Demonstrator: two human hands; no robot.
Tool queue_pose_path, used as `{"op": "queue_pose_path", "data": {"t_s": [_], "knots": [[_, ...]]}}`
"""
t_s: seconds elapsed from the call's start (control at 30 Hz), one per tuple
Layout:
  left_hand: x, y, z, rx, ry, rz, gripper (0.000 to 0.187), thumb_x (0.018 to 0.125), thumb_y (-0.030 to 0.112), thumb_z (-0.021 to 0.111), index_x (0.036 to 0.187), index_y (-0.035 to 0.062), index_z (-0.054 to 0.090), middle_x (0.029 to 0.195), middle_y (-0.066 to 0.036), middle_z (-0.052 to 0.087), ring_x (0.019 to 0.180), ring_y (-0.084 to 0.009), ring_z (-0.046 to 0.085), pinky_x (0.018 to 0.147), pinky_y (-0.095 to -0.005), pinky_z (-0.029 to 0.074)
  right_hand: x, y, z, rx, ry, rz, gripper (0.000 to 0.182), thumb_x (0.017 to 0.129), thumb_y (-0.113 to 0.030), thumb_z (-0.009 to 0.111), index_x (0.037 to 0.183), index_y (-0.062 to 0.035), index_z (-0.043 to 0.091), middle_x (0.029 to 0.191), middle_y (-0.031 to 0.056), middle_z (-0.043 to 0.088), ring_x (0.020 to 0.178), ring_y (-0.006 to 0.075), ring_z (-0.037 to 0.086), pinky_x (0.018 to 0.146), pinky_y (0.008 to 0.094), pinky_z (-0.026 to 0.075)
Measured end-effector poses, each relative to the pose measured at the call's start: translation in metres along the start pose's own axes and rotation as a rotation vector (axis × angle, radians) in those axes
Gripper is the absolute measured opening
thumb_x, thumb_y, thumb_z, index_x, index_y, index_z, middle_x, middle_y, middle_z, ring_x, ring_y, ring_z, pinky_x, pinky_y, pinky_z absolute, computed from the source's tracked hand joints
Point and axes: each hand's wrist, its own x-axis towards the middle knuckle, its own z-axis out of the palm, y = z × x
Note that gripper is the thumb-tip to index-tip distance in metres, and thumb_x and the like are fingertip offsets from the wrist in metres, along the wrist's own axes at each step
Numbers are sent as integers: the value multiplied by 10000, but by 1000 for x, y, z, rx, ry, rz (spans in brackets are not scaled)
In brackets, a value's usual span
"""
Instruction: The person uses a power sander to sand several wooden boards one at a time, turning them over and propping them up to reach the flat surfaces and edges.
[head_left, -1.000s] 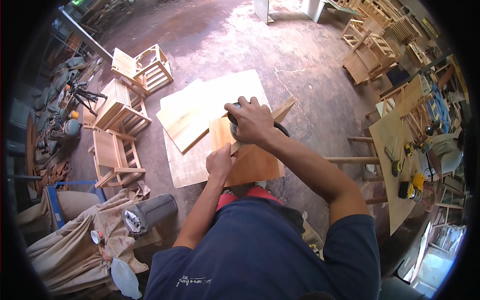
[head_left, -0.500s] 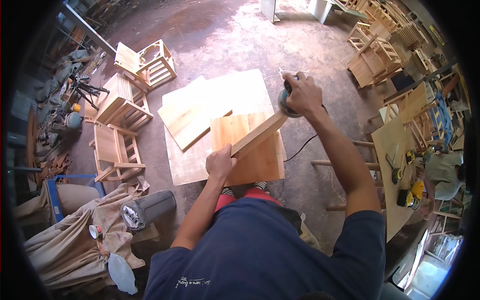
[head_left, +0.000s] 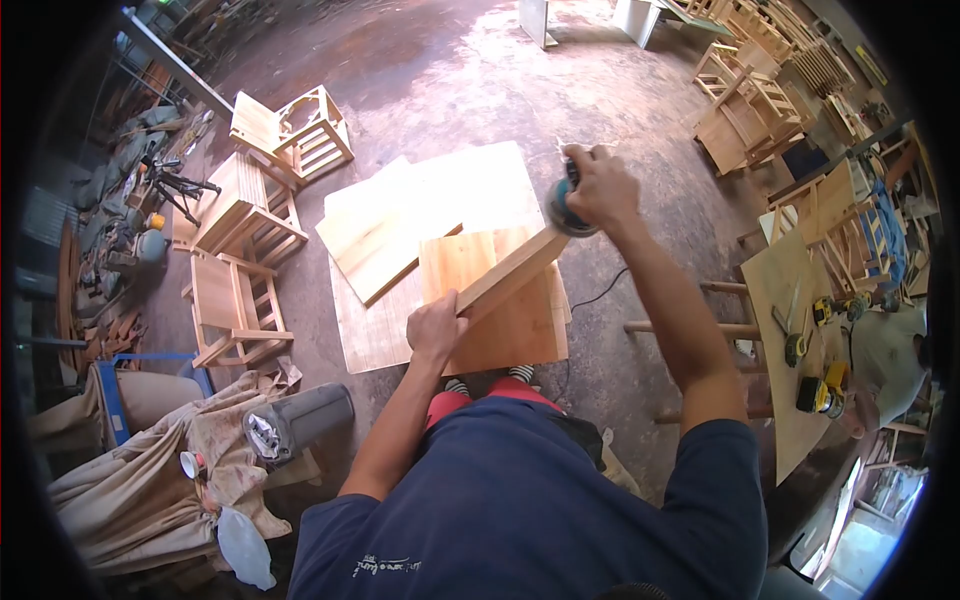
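Observation:
My left hand (head_left: 436,326) is closed around the near end of a wooden board (head_left: 510,271), which is held on edge and slants up to the right. My right hand (head_left: 603,188) grips a teal and black power sander (head_left: 568,208) at the far end of that board. Beneath the board lies a square wooden panel (head_left: 520,335), beside another tilted panel (head_left: 375,255). Both rest on a large pale sheet (head_left: 365,345). A dark cord trails from near my right forearm.
Wooden chairs (head_left: 228,300) stand at the left, near a grey bin (head_left: 305,420) and a draped cloth (head_left: 130,490). At right, a plywood-topped table (head_left: 790,400) holds yellow drills (head_left: 822,392); a co-worker (head_left: 885,355) is beside it. More wooden furniture (head_left: 745,125) stands upper right.
My right hand and the sander have shifted slightly left. The board and my left hand have moved slightly left too. The co-worker at the right has changed position a little.

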Motion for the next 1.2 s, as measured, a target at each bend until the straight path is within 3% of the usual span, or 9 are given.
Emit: {"op": "queue_pose_path", "data": {"t_s": [0.17,0.27,0.37,0.53,0.63,0.9,1.13,1.17,1.2], "knots": [[1,4,-5,21,-7,-14,292,879,328,756,924,72,624,795,-175,737,769,-403,744,698,-531,584,-57,-80,25,45,72,-236,577,842,-217,717,1404,-309,626,1236,93,663,1094,357,682,809,495,619],[2,-6,-1,60,-14,-21,294,881,332,751,922,71,621,795,-180,735,771,-414,742,701,-541,582,-80,-105,15,186,-43,-397,565,841,-247,726,1395,-305,633,1185,97,657,1039,346,680,736,506,591],[5,-4,-1,59,-28,-11,284,879,320,747,918,70,617,794,-181,735,771,-420,740,701,-544,580,-77,-97,12,153,-64,-399,552,848,-246,722,1390,-305,634,1181,100,655,1049,355,681,740,509,592],[5,-4,1,36,-9,-3,267,871,299,745,913,71,613,792,-181,736,765,-418,740,701,-536,579,-47,-44,-2,37,-65,-208,540,852,-233,712,1382,-307,639,1228,98,660,1093,354,683,843,481,611],[5,-6,5,29,2,-9,359,900,414,761,938,81,631,787,-179,742,760,-425,735,680,-546,563,-27,-12,-16,-11,-129,-68,537,853,-223,708,1379,-304,635,1261,107,656,1140,367,675,889,490,611],[2,5,-4,33,-20,-35,279,879,323,753,915,78,627,804,-173,749,764,-405,745,690,-534,575,11,48,-13,-35,-60,51,535,852,-195,697,1368,-323,639,1276,80,662,1145,383,679,902,506,604],[4,7,-5,64,-6,-59,278,878,346,729,941,88,647,800,-178,747,774,-417,743,692,-544,574,-31,-19,-7,31,-145,-189,582,857,-225,671,1433,-291,627,1355,124,631,1159,369,673,899,483,622],[4,6,-6,64,-15,-63,269,870,336,728,942,90,645,801,-179,747,774,-419,743,694,-546,574,-46,-40,-18,79,-268,-221,547,945,-223,620,1491,-246,606,1497,172,597,1386,454,570,1028,534,562],[4,4,-7,63,-23,-67,261,862,325,727,942,91,644,801,-180,746,774,-420,742,696,-548,574,-59,-55,-18,146,-305,-302,518,996,-240,591,1513,-262,587,1521,180,585,1404,477,549,1005,551,567]]}}
